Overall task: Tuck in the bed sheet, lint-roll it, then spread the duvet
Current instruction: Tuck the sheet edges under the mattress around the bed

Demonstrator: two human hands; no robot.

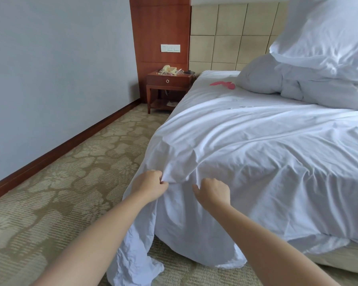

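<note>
Forearms, two, bare: nearest the camera, reaching forward from the lower edge toward the foot corner of the bed.

Left hand: fingers and thumb pinched on a gather of the bed sheet right at the corner, cloth bunched in the grip.

Right hand: just beside the left, apart from it, resting against the sheet's hanging side; fingers curled, but whether they actually hold cloth cannot be told.

Bed sheet, white: draped over the mattress, heavily creased on top. At the corner below the hands it hangs loose and trails onto the carpet in a crumpled heap. Along the near side a strip of the bed base shows under the hem. Judged untucked here; tucking is in hand, not finished.

Lint roller: none clearly identifiable. A pink object lies on the sheet near the head end; its nature cannot be told. Rolling judged not begun.

Duvet, white: bundled at the head end with a pillow against the padded headboard. Spreading remains.

Nightstand, wooden: beside the bed head, telephone on top.

Status: first of three steps under way.
</note>
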